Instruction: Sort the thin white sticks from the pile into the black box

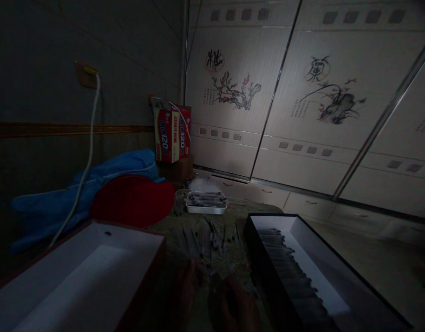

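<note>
In the dim light at the bottom middle, my left hand [187, 285] is over the table with its fingers closed in a pinch. Beside it my right hand [237, 302] is curled, its thumb side toward the left hand. What either one holds is too dark to make out. Just beyond them, loose slim pen-like pieces [201, 237] with dark ends lie scattered on the table. A black box [311, 251] with a white inside stands to the right of my right hand. Along its left side lies a row of dark pen-like sticks [288, 267].
A red-rimmed box [120, 263] with a white inside stands at the left. Farther off, a white tray [207, 210] holds more slim sticks. Behind are a red rounded item [132, 200], blue cloth [118, 168], a white cable [92, 133] and a red carton [172, 133].
</note>
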The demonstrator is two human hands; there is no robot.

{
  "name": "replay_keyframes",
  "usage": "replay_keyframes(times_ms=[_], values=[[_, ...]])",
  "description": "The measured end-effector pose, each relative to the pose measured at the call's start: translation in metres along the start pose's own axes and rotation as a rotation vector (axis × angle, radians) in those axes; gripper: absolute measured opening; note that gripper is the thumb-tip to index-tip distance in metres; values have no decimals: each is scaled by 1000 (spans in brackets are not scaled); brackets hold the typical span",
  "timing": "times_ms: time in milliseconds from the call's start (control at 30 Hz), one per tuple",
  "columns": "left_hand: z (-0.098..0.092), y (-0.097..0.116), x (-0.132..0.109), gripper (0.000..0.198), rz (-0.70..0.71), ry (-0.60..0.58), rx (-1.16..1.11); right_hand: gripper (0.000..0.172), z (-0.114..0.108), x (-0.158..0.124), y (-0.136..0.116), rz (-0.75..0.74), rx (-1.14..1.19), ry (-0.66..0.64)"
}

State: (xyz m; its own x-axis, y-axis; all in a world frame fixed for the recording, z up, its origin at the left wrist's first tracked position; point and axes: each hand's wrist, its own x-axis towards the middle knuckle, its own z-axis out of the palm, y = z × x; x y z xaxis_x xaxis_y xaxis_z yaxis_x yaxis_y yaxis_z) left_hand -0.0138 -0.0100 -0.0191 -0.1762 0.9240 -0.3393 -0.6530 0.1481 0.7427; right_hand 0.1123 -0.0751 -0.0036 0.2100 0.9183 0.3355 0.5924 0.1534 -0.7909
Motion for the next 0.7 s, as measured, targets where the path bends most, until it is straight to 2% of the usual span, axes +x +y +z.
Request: replay_keyframes(times_ms=[100,233,333,400,467,567,633,700], values=[[-6,-10,1,28,27,-85,140,50,5,0,6,9,-28,48],[-7,-21,-5,40,-36,-228,218,56,8,3,14,90,-92,141],[-4,-25,-12,44,-117,-331,214,47,2,9,17,105,-104,149],[0,-21,-15,38,-156,-366,173,41,-6,17,18,88,-95,132],[4,-14,-16,24,-191,-340,63,40,-12,29,18,80,-85,111],[5,-1,-13,10,-197,-111,-166,42,-15,56,17,78,-103,89],[1,5,-9,14,-222,-44,-249,35,-12,76,18,83,-150,73],[-3,7,-6,18,-201,-71,-299,27,-6,95,22,97,-214,42]])
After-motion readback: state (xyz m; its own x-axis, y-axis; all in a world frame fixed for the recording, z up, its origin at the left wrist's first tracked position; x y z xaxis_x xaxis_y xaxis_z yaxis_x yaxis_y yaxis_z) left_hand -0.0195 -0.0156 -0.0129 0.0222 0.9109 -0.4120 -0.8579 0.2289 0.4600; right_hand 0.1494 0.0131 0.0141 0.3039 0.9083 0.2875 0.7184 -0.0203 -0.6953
